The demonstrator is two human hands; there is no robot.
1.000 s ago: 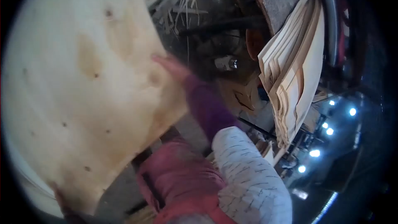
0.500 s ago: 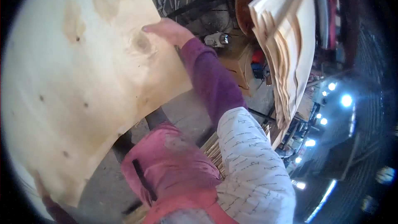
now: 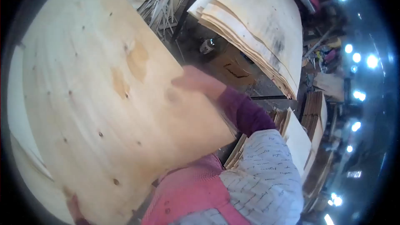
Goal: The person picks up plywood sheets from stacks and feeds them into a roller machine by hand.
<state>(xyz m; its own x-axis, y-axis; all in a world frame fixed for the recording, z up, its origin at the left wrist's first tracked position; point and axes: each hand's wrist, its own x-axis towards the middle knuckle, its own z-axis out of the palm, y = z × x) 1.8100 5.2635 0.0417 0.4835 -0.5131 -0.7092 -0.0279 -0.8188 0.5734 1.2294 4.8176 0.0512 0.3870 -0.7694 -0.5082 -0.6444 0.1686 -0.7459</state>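
A large pale wood veneer sheet point(image 3: 87, 112) with dark knots and brown stains fills the left half of the view. My right hand point(image 3: 198, 82), blurred and in a purple cuff, grips its right edge with the thumb on top; the other fingers are hidden beneath. At the lower left, my left hand point(image 3: 75, 209) is closed at the sheet's near edge, only partly seen. More pale sheets point(image 3: 18, 96) show beneath the veneer along the far left.
A stack of veneer sheets point(image 3: 266, 29) lies at the upper right, its edges curling. Thin wood strips point(image 3: 162, 6) are heaped at the top. A cardboard box point(image 3: 233, 68) sits below the stack. Further piles of sheets point(image 3: 298, 141) stand by my right elbow.
The veneer sheet has shifted right and nearer my body, both hands moving with it. My view has turned, bringing more of the stack's top surface into sight.
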